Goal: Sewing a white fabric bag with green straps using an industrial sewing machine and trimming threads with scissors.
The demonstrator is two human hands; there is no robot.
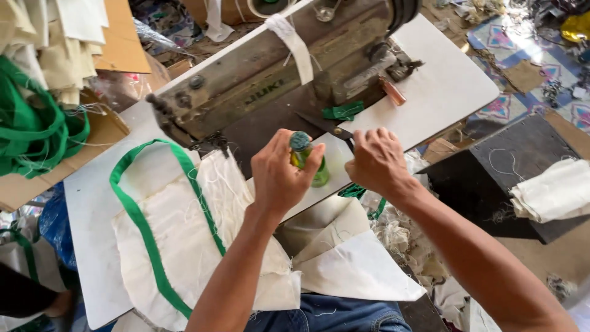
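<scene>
Left hand (pixel 279 175) is wrapped shut around a small green bottle (pixel 302 158) with a dark teal cap, held upright just above the worktop (pixel 442 86), in front of the sewing machine (pixel 276 67). Right hand (pixel 376 161) sits at 3 o'clock of the bottle, fingers curled closed; black scissors (pixel 329 126) run out from under it toward 10 o'clock, so it seems to grip them, though the handles are hidden. Judged step: handling the bottle at the machine, cap on. Uncapping it would call for a free hand on the cap, so the right hand would have to put the scissors down first.

At 8 o'clock of the hands lies a cream cloth bag (pixel 203 246) with a green strap (pixel 147 233) looping across it. A green fabric scrap (pixel 344 110) lies at 12 o'clock, by the machine base. A heap of green strapping (pixel 34 132) sits far at 9 o'clock, and folded cream cloth (pixel 553 190) at 3 o'clock.
</scene>
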